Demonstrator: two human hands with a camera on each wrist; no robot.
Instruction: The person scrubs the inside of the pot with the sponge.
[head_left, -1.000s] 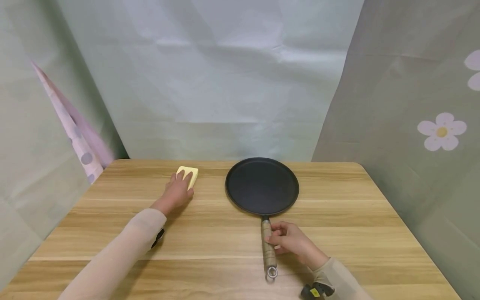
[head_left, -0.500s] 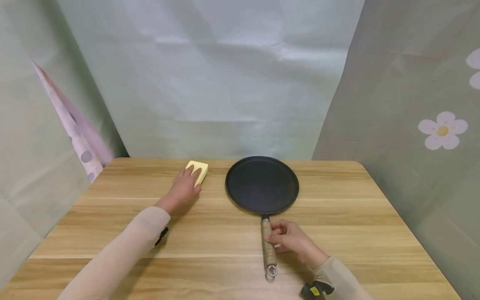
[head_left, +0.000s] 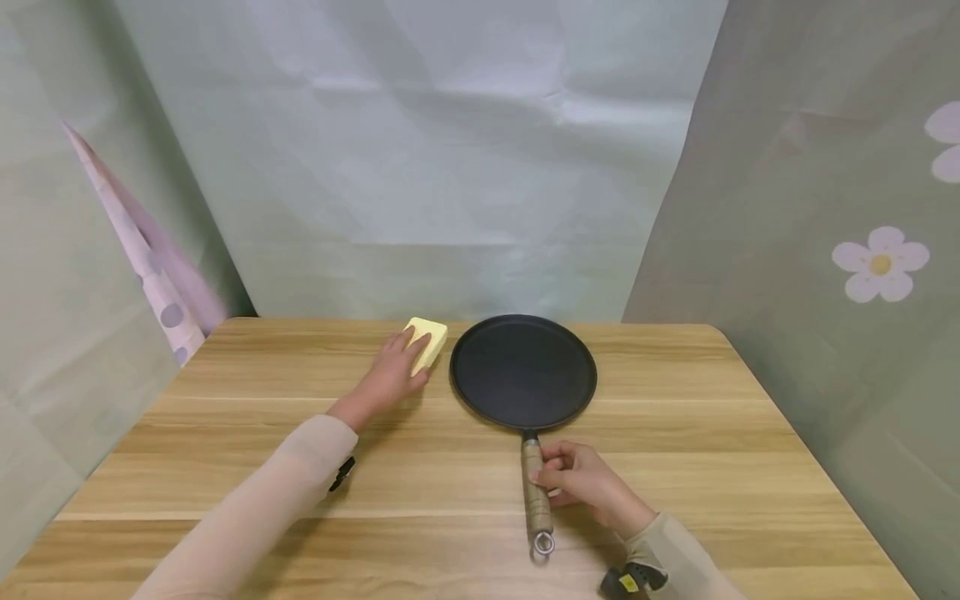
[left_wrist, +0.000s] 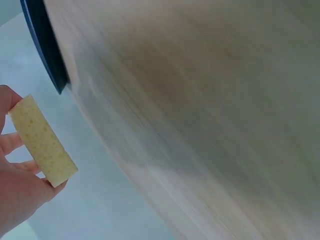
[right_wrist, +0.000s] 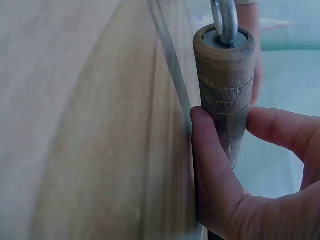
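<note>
Left grip (head_left: 390, 373) has its fingers and thumb closed on the yellow sponge (head_left: 430, 337), which is held above the worktop (head_left: 712, 467), near the left side of the round black pan (head_left: 523, 372) but apart from it. Right grip (head_left: 588, 481) pinches the wooden handle (head_left: 537, 507) of this pan between thumb and fingers, and one metal ring (head_left: 543, 543) is fixed at its near end.

The left grip (head_left: 390, 375) partly hides the sponge (head_left: 436, 344); its wrist view crops the pan (left_wrist: 44, 47).
</note>
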